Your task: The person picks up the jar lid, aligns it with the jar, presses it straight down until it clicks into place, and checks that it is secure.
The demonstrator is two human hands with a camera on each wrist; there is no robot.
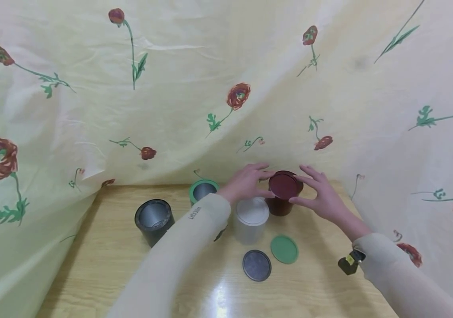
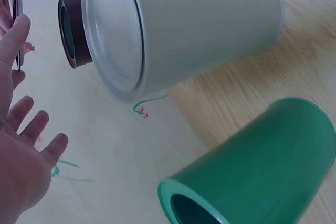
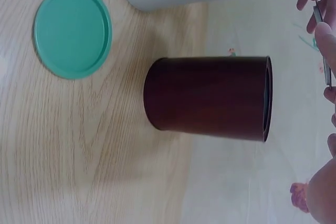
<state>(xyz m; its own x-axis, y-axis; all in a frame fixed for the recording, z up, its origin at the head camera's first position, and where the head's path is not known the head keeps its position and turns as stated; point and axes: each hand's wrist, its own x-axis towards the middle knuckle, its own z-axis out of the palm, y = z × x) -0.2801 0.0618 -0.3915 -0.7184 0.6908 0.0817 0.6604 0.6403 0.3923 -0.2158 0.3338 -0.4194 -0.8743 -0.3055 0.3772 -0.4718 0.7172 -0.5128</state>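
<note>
A dark red lid (image 1: 283, 185) is held by its edge between both hands, over the open dark red canister (image 1: 279, 206) at the back. My left hand (image 1: 248, 183) pinches its left side, and my right hand (image 1: 321, 196) has thumb and fingers at its right side. Edge-on, the lid (image 3: 327, 72) shows above the canister's rim in the right wrist view. Just in front of the left hand stands a white canister (image 1: 250, 227) with its lid on; the left sleeve passes beside it.
An open black canister (image 1: 152, 221) stands at the left. The open green canister (image 2: 257, 161) is partly behind the left forearm. A green lid (image 1: 284, 249) and a dark grey lid (image 1: 256, 265) lie flat in front. Flowered cloth (image 1: 186, 88) hangs around the table.
</note>
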